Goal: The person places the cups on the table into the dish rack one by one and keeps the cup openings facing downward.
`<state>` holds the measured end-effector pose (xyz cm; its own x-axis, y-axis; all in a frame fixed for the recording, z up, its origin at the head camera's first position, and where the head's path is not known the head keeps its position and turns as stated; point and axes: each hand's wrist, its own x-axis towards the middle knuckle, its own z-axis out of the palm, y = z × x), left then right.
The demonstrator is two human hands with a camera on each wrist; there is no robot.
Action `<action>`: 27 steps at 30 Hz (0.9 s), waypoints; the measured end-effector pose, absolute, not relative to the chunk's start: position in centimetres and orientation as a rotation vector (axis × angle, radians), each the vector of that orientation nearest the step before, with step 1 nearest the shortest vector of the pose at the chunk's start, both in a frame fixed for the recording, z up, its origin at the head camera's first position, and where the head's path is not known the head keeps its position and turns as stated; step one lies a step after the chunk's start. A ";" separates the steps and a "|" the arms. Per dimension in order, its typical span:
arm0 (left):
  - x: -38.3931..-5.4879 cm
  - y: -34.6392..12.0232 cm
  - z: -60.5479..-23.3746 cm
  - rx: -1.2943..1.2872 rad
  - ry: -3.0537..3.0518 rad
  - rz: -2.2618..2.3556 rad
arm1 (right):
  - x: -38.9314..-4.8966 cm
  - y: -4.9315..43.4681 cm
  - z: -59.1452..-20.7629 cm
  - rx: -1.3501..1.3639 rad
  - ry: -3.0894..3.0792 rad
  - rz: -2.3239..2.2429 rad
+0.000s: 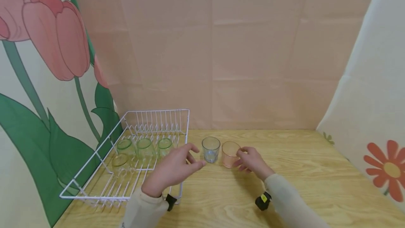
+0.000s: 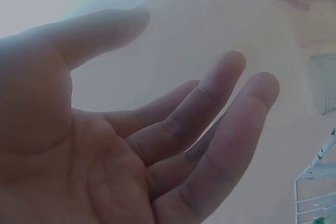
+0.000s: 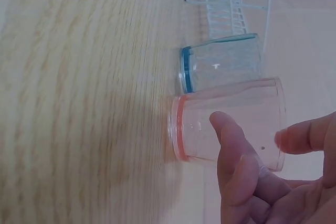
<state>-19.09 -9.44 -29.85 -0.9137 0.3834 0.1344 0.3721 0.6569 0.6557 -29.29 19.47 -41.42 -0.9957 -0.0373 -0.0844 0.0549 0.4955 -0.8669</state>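
My right hand (image 1: 253, 163) is at the right side of a pink drinking glass (image 1: 230, 157), its fingers loosely bent. In the right wrist view one fingertip overlaps the side of the pink glass (image 3: 231, 108) and another is by its rim; firm contact is hard to judge. The glass stands upright on the table. Close to its left stands a blue-tinted glass (image 1: 210, 150), also upright. My left hand (image 1: 174, 166) hovers between the dish rack and the blue glass, empty. Its fingers (image 2: 210, 156) are spread and slightly bent in the left wrist view.
A white wire dish rack (image 1: 95, 197) stands on the left of the wood-grain table (image 1: 300, 175). Inside it are green glasses (image 1: 145, 149) in a row and a yellowish glass (image 1: 121, 163) nearer me. A pinkish cloth backdrop (image 1: 221, 62) rises behind the table.
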 end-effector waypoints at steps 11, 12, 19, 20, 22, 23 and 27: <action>-19.2 -9.1 -30.0 0.659 2.854 1.144 | -27.7 20.0 -40.4 -0.012 2.671 -1.524; -19.2 -9.1 -30.0 0.659 2.852 1.149 | -27.5 20.0 -40.2 -0.014 2.678 -1.520; -19.4 -8.9 -30.4 0.661 2.823 1.184 | -25.5 19.2 -38.4 -0.049 2.704 -1.491; -19.4 -8.8 -30.4 0.659 2.818 1.188 | -25.3 19.1 -38.2 -0.053 2.704 -1.490; -19.5 -8.7 -30.5 0.656 2.815 1.192 | -24.7 18.8 -37.6 -0.060 2.703 -1.491; -19.5 -8.6 -30.5 0.658 2.815 1.193 | -24.4 18.6 -37.3 -0.076 2.705 -1.488; -19.7 -8.4 -30.5 0.677 2.802 1.212 | -23.2 17.9 -36.1 -0.140 2.696 -1.493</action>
